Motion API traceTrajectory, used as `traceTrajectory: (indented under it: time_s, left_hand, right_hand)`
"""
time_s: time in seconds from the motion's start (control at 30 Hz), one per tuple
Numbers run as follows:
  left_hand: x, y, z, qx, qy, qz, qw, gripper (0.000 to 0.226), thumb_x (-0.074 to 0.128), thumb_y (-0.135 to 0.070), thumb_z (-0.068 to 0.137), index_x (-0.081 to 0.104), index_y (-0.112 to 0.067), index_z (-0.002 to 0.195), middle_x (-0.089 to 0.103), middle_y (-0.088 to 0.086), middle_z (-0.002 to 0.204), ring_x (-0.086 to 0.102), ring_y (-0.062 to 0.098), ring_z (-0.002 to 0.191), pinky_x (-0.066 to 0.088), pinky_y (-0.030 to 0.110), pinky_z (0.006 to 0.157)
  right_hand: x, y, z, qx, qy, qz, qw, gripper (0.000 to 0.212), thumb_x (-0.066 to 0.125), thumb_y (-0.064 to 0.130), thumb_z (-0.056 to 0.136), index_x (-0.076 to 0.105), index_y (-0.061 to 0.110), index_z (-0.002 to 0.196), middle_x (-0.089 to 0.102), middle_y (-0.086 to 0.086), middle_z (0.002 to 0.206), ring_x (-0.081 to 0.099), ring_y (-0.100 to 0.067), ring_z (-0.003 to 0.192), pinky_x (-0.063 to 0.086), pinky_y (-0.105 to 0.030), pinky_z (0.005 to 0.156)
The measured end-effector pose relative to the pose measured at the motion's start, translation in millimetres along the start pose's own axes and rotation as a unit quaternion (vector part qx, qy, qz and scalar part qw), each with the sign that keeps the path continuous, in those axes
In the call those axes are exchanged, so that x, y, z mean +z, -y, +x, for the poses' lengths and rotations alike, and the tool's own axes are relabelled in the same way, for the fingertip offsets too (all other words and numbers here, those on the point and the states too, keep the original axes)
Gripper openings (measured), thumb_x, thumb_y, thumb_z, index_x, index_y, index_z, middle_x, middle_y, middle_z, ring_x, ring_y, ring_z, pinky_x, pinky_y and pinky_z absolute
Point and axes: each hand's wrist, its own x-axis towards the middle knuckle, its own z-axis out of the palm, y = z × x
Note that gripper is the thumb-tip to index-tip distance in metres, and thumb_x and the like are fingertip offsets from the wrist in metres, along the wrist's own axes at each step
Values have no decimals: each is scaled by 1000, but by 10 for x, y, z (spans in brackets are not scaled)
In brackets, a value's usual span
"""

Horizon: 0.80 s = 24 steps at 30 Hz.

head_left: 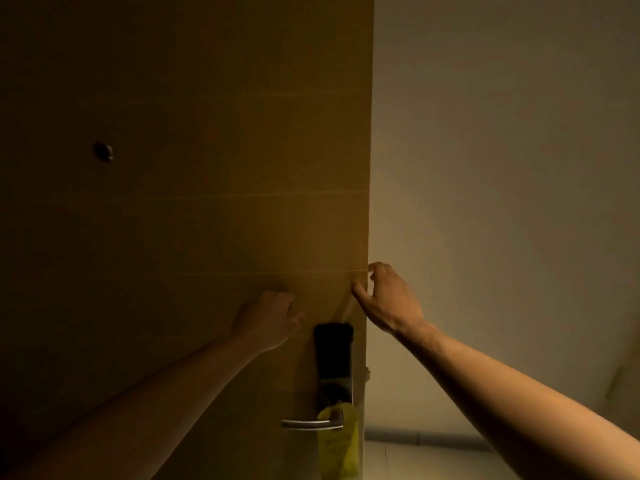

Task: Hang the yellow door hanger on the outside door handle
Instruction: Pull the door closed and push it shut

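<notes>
The yellow door hanger [341, 445] hangs from the silver lever handle [311, 424] on the brown door [207, 202], below a black lock plate [333, 355]. My left hand [270, 320] is held against the door face just left of the lock plate, fingers loosely curled, holding nothing. My right hand [384, 296] grips the door's right edge above the lock, thumb on the face and fingers wrapped round the edge. Both hands are well above the hanger and apart from it.
A peephole [103, 151] sits high on the left of the door. A pale wall [502, 168] fills the right side, with a baseboard [433, 438] and light floor at the bottom right. The scene is dim.
</notes>
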Motion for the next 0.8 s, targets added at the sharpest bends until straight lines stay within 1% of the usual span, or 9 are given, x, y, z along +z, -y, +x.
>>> traceTrajectory:
  time_s: [0.13,0.23,0.27,0.37,0.43,0.5,0.6,0.7,0.8]
  left_hand:
    - [-73,-55,-52,-2,2,49,999,23,54,-38,91,62,-18,83,64,1,77,61,18,64,52,35,58]
    - [-57,-119,-127,-41,-10,42,998,23,54,-37,91,62,-18,83,65,2,76,60,17,61,50,33,56]
    - [-56,-158,-159,-59,-13,38,997,23,55,-37,91,61,-17,81,64,3,76,61,19,63,51,34,58]
    - [-148,-343,-233,-111,-34,53,992,21,55,-36,91,61,-16,86,66,6,84,64,24,75,59,44,72]
    - [-257,-540,-279,-158,-70,66,983,24,54,-38,91,63,-17,96,66,6,93,64,24,80,58,45,75]
    - [-356,-692,-320,-190,-97,79,974,31,54,-42,90,63,-17,107,64,6,99,62,23,80,57,43,74]
    - [-404,-959,-429,-226,-99,87,965,39,54,-44,90,58,-18,118,62,5,105,60,19,79,51,34,65]
    - [-414,-1147,-589,-248,-87,83,961,42,53,-44,90,54,-20,124,60,4,117,60,19,92,53,35,73]
    - [-470,-1215,-694,-257,-96,96,957,44,54,-45,91,52,-21,128,57,4,126,59,19,100,49,32,76]
  right_hand:
    - [-71,44,152,-26,-1,58,998,75,46,68,87,38,21,145,57,-4,139,62,-22,115,56,-45,92]
    - [-90,64,277,-64,0,140,988,70,51,72,83,35,30,137,65,3,125,67,-12,96,58,-34,80]
    - [-82,70,321,-70,6,166,984,70,52,72,81,35,31,134,67,5,120,68,-12,93,58,-33,79]
    - [-31,66,433,-65,25,227,971,84,56,71,78,32,24,142,64,2,128,67,-20,107,58,-43,89]
    - [-17,24,448,-66,55,260,962,89,58,69,81,26,21,149,56,-2,141,61,-23,119,54,-47,98]
    - [5,3,433,-70,71,274,957,88,60,64,84,24,19,151,51,-5,146,57,-25,126,51,-48,103]
    - [-72,-21,428,-68,87,298,948,80,64,55,86,29,17,147,56,-6,140,61,-25,118,53,-42,98]
    - [-159,3,375,-64,111,299,946,77,66,49,87,30,15,146,57,-8,136,63,-26,113,53,-35,88]
    - [-217,8,237,-78,122,291,946,81,63,52,88,23,17,150,50,-10,144,61,-30,115,53,-39,88]
